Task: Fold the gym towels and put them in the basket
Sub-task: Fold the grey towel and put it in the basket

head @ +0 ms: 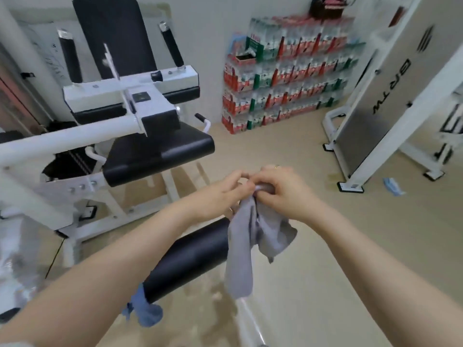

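**Both hands bunched on the grey towel, mid-air**

The grey towel (pixel 246 236) hung up in the air, out over the floor, pinched at its top and drooping in two loose tails, the longer one dropping down beside the black roller pad (pixel 190 256). The left hand (pixel 220 194) had its fingers (pixel 238 177) curled in and gripping the towel's upper edge; the right hand (pixel 283 191) was right against it, fingers clenched over the same gathered bunch, a ring showing on one of them. The two hands were touching, working the same corner.

Below the left forearm, a blue cloth (pixel 144 311) dangled off the near end of that roller pad. Further out to the left stood a white-framed gym machine (pixel 130 96) with a black padded seat (pixel 160 151). Against the far wall sat a stacked wall of shrink-wrapped bottle packs (pixel 285 76), red and green labels. At right, a tall white machine housing (pixel 383 96) stood on the beige floor (pixel 288 151), with a small blue item (pixel 393 186), too blurred to identify, lying near its foot.
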